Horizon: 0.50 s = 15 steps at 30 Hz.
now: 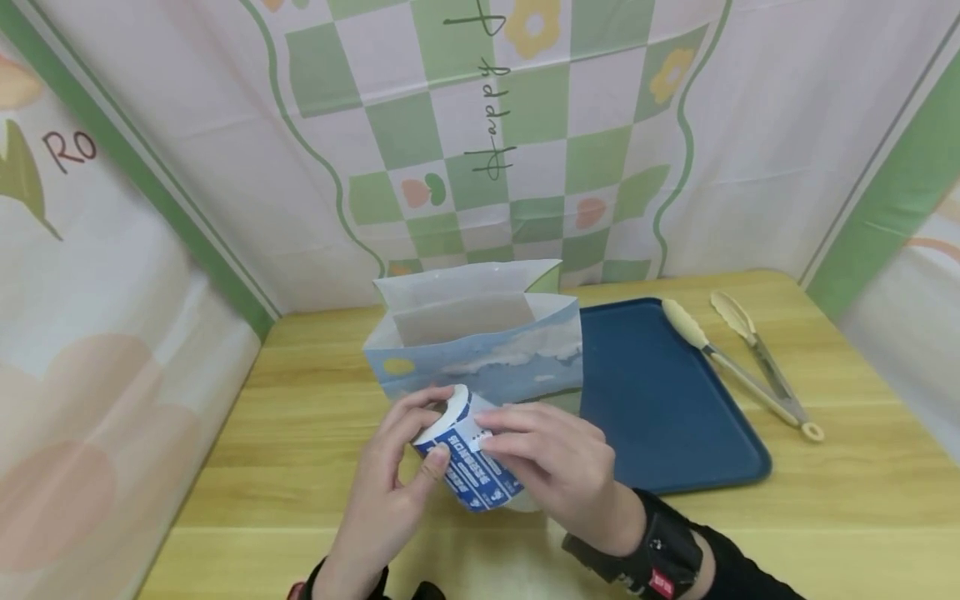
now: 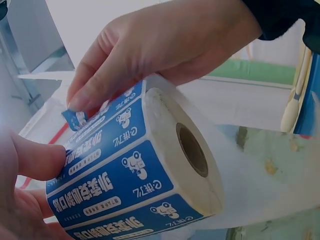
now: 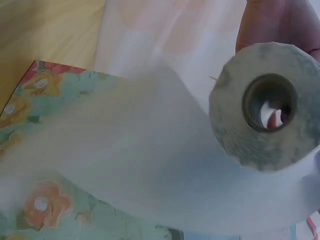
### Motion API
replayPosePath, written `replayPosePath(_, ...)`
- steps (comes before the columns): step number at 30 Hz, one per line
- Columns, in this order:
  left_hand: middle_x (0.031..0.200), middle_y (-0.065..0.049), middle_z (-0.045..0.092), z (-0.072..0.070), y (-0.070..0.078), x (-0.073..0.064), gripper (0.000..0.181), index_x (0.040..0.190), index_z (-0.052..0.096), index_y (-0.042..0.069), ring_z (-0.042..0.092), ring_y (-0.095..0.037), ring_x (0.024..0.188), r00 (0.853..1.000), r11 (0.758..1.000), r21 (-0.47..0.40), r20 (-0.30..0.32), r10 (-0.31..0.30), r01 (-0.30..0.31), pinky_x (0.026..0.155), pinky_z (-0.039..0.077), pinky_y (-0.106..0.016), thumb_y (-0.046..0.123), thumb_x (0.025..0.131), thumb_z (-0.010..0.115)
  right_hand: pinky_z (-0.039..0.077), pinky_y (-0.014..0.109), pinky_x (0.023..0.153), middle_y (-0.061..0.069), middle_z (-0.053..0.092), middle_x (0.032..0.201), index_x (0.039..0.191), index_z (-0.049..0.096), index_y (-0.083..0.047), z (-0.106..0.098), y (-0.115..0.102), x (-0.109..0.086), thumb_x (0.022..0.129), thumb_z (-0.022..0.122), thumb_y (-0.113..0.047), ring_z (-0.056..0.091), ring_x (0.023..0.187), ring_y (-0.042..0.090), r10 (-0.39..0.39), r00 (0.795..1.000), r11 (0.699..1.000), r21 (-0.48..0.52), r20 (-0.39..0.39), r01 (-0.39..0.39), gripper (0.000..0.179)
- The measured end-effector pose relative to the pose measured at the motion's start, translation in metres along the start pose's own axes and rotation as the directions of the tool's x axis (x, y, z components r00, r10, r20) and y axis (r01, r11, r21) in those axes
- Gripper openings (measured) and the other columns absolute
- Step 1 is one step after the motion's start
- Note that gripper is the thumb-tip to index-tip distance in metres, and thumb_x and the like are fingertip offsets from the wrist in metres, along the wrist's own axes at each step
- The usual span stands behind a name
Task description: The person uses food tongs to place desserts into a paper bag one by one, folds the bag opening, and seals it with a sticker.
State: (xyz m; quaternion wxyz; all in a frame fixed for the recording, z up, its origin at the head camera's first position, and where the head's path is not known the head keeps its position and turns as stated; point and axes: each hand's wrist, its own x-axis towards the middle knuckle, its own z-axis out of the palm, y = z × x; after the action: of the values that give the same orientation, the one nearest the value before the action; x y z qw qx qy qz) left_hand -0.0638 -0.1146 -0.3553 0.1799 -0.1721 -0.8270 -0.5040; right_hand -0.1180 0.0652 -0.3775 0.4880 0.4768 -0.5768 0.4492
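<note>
A roll of blue-and-white printed stickers [image 1: 483, 477] is held tilted above the table, in front of the paper bag. My left hand [image 1: 386, 483] grips it, thumb on the printed face and fingers at one end. Between thumb and fingertip, my right hand [image 1: 562, 462] pinches a small blue sticker [image 2: 76, 119] whose edge is lifted off the roll. The left wrist view shows the row of labels and the cardboard core [image 2: 192, 150]. Pale backing strip [image 3: 145, 155] trails loose from the roll in the right wrist view.
Just behind the hands stands an open paper bag [image 1: 517, 354] with a painted sky. On its right lies a dark blue tray [image 1: 637, 417], with cream-tipped tongs [image 1: 757, 387] across its right edge. Printed curtains [image 1: 225, 167] enclose the wooden table [image 1: 300, 433].
</note>
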Motion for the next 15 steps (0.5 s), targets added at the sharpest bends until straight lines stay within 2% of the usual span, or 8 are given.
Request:
replayPosePath(4,0.134,0.003,0.060,-0.0007,-0.0014,-0.0005,0.013,0.097,0.067,0.017,0.054,-0.018,0.127,0.999,0.999,-0.002,-0.004,-0.043,0.043,0.100,0.043,-0.051,0.008,0.089,0.064,0.050,0.032,0.101,0.016,0.074,0.086,0.079,0.072,-0.002,-0.0021,0.0021,-0.0009,0.091,0.067,-0.009,0.070,0.083,0.026,-0.056,0.998,0.998,0.010,0.003,0.056,0.014)
replayPosePath(7,0.133,0.002,0.061,-0.0006,-0.0021,-0.0006,0.011,0.096,0.066,0.016,0.056,-0.020,0.126,0.999,0.999,-0.001,0.002,-0.042,0.042,0.099,0.042,-0.054,0.008,0.089,0.064,0.046,0.033,0.106,0.014,0.074,0.083,0.079,0.072,-0.003,-0.0034,0.0038,-0.0006,0.090,0.067,-0.007,0.070,0.081,0.026,-0.104,0.995,0.995,0.007,-0.005,0.104,0.013)
replayPosePath(11,0.132,0.002,0.061,-0.0004,-0.0017,-0.0013,0.012,0.094,0.066,0.017,0.057,-0.021,0.123,0.998,0.998,0.014,0.012,-0.058,0.058,0.099,0.043,-0.052,0.006,0.087,0.065,0.048,0.036,0.100,0.010,0.075,0.078,0.080,0.074,-0.006,-0.0048,0.0049,0.0018,0.089,0.069,-0.007,0.070,0.075,0.024,-0.212,0.977,0.975,-0.076,-0.022,0.209,0.011)
replayPosePath(15,0.132,0.005,0.060,0.0000,0.0009,-0.0021,0.020,0.093,0.065,0.018,0.057,-0.018,0.123,0.995,0.993,0.070,-0.003,-0.096,0.096,0.098,0.045,-0.048,0.001,0.082,0.067,0.048,0.038,0.092,0.006,0.075,0.075,0.078,0.074,-0.009,-0.0069,0.0034,0.0048,0.091,0.067,-0.009,0.069,0.074,0.020,-0.290,0.957,0.949,-0.132,0.002,0.287,0.014)
